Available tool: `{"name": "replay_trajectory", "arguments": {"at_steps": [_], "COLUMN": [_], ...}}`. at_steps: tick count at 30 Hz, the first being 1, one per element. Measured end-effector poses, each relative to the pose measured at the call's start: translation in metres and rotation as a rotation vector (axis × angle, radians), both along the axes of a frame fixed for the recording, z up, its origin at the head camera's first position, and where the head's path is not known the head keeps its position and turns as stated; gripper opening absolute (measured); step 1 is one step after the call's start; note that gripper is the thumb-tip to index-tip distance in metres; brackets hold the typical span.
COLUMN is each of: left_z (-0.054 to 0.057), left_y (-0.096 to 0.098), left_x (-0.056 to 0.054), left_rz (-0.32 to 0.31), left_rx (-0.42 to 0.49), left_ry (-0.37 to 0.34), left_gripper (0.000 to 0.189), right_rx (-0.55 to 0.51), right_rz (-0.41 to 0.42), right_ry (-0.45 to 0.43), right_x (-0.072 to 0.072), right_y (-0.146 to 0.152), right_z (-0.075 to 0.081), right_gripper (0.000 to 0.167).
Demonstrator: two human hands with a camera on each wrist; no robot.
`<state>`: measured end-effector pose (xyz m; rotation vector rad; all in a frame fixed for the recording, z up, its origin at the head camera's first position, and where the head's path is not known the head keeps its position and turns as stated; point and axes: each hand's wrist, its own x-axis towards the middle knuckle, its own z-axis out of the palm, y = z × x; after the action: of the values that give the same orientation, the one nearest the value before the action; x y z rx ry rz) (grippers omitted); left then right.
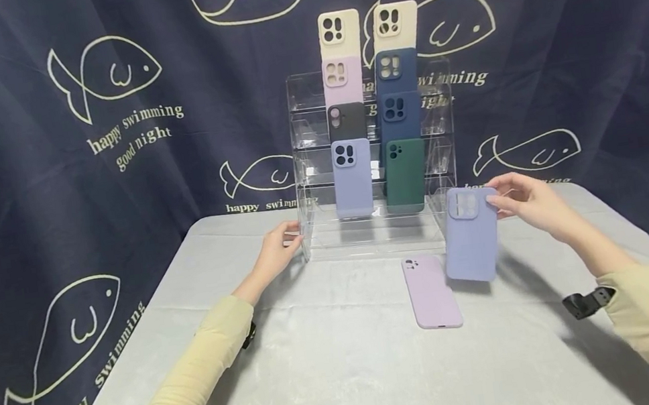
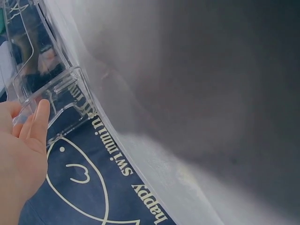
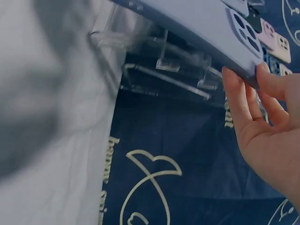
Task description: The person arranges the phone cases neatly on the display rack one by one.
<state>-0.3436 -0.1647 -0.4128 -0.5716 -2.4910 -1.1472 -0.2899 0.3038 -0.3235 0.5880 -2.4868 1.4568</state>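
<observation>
In the head view, my right hand (image 1: pixel 534 204) pinches a periwinkle phone case (image 1: pixel 472 242) by its upper right edge, thumb and fingers on opposite sides. The case is upright beside the right side of a clear tiered display stand (image 1: pixel 375 247); the right wrist view shows the same case (image 3: pixel 197 28) edge-on above the table. My left hand (image 1: pixel 275 249) touches the stand's left side, its fingers loosely extended against the clear panel (image 2: pixel 70 101). A lilac phone case (image 1: pixel 433 294) lies flat on the table in front of the stand.
Two columns of cases stand in the tiers: cream, pink, black and periwinkle (image 1: pixel 353 185) at left; cream, blue and green (image 1: pixel 406 175) at right. A pale cloth covers the table (image 1: pixel 346 375). Behind hangs a dark blue curtain (image 1: pixel 128 139) with fish drawings.
</observation>
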Motion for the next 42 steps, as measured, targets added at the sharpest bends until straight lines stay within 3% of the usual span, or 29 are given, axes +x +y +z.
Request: {"name": "replay_trajectory", "arguments": {"at_steps": [16,21,31,39,42], "left_z": [0.000,-0.001,0.000,0.001,0.001], "left_y": [-0.001,0.000,0.004,0.004,0.005], "left_x": [0.002,0.002,0.002,0.003,0.003], "left_rz": [0.008,0.012,0.011,0.029,0.028], "left_rx": [-0.013,-0.011,0.002,0.020,0.013], "left_ry": [-0.010,-0.018,-0.040,-0.042,-0.045], "left_gripper": [0.032,0.032,0.032,0.032,0.032], "right_rx": [-0.120,-0.096,-0.147,-0.187,-0.190], "right_rz": [-0.025,-0.060,-0.073,-0.075,-0.074], "right_ry": [0.117,0.124,0.124,0.155,0.180], "right_x": [-0.018,-0.026,-0.045,-0.038,-0.039], "right_y": [-0.068,-0.091,-0.130,-0.159,-0.165], "right_z": [0.012,0.016,0.012,0.019,0.015], "right_gripper": [0.029,0.035,0.033,0.030,0.030]}}
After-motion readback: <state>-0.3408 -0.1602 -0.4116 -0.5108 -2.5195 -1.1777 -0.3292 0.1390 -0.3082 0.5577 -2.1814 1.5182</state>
